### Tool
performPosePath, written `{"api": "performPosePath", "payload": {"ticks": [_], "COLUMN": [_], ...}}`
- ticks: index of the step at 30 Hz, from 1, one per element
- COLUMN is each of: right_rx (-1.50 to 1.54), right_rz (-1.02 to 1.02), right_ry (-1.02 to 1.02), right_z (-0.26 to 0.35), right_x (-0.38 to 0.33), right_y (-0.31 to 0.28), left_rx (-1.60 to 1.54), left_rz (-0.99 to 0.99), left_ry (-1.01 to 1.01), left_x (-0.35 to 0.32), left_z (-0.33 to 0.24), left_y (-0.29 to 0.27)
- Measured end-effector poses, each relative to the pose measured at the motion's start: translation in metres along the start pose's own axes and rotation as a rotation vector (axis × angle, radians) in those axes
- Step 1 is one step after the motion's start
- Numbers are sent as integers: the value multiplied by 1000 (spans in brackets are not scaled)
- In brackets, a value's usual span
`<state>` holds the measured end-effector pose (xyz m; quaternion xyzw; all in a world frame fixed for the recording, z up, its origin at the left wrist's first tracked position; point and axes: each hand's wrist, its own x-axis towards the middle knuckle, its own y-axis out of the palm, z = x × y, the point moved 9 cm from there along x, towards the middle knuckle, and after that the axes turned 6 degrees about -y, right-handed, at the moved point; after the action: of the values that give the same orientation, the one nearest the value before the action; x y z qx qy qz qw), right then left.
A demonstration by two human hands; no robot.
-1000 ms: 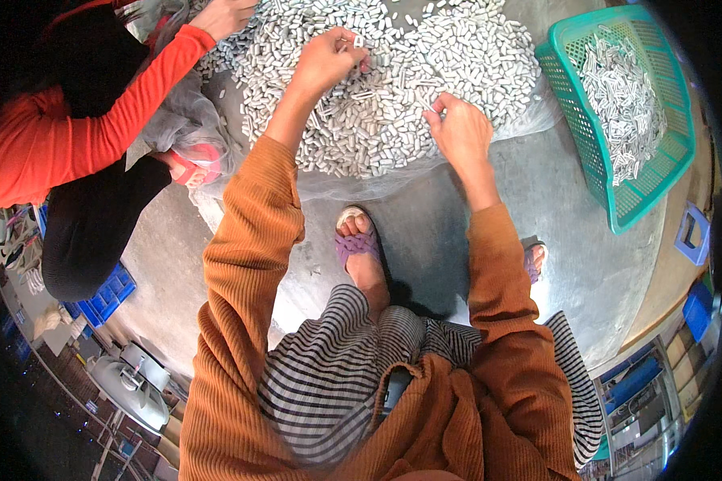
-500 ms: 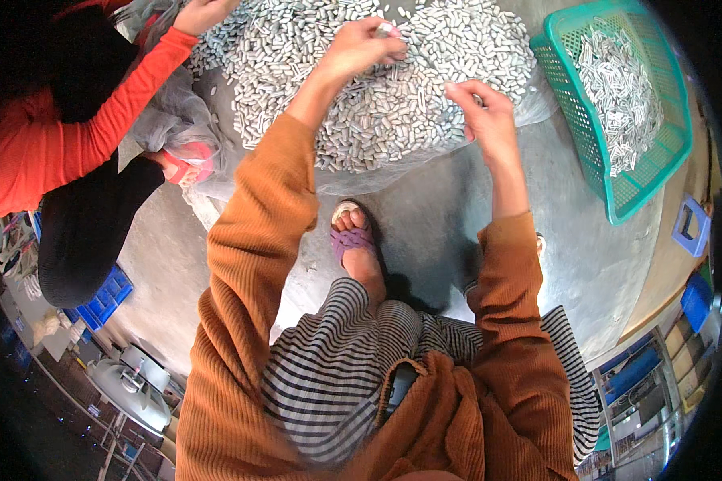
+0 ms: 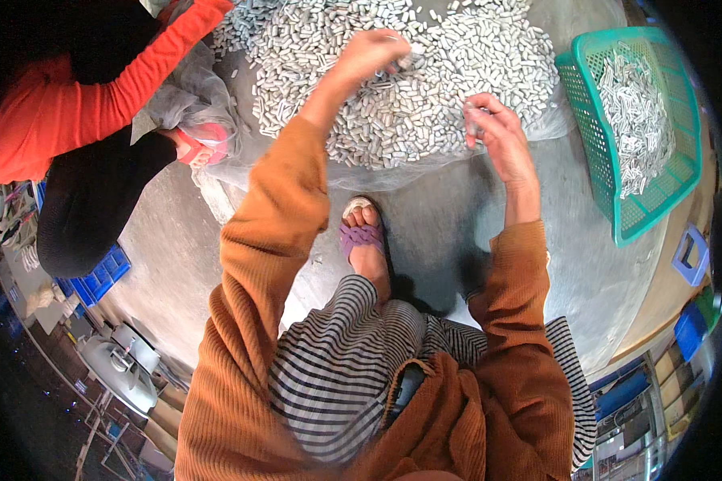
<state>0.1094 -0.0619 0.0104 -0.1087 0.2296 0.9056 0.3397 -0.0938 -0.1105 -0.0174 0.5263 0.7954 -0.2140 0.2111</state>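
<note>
A broad heap of small whitish-grey, capsule-shaped pieces (image 3: 425, 120) lies spread on a sheer grey net sheet (image 3: 369, 178). Over the heap's middle is my left hand (image 3: 369, 58), blurred by motion, its fingers closed around what looks like a small white piece (image 3: 415, 50) at the fingertips. My right hand (image 3: 499, 132) hovers above the heap's near right edge. Its thumb and forefinger are pinched together, and whatever lies between them is too small to make out. The two hands are apart.
A green plastic basket (image 3: 606, 172) at the right holds many thin silvery pieces (image 3: 634, 120). On the left a person in a red sleeve (image 3: 108, 104) crouches beside the heap. A blue crate (image 3: 96, 276) stands behind that person. My sandalled foot (image 3: 363, 236) is near the net.
The whole view has shifted slightly, so heap and basket sit further right. My left hand has turned its fingertips down toward the heap. My right hand's fingers have curled in more.
</note>
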Motion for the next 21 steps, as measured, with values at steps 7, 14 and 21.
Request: {"api": "performPosePath", "payload": {"ticks": [7, 14, 21], "right_rx": [-629, -1474, -698], "right_rz": [26, 144, 89], "right_ry": [-448, -465, -293], "right_z": [14, -13, 21], "right_x": [55, 72, 32], "right_y": [46, 110, 41], "left_rx": [-51, 967, 19], "left_rz": [-206, -525, -1], "left_ry": [7, 198, -35], "left_x": [1, 10, -9], "left_z": [15, -4, 5], "left_y": [-96, -66, -62]}}
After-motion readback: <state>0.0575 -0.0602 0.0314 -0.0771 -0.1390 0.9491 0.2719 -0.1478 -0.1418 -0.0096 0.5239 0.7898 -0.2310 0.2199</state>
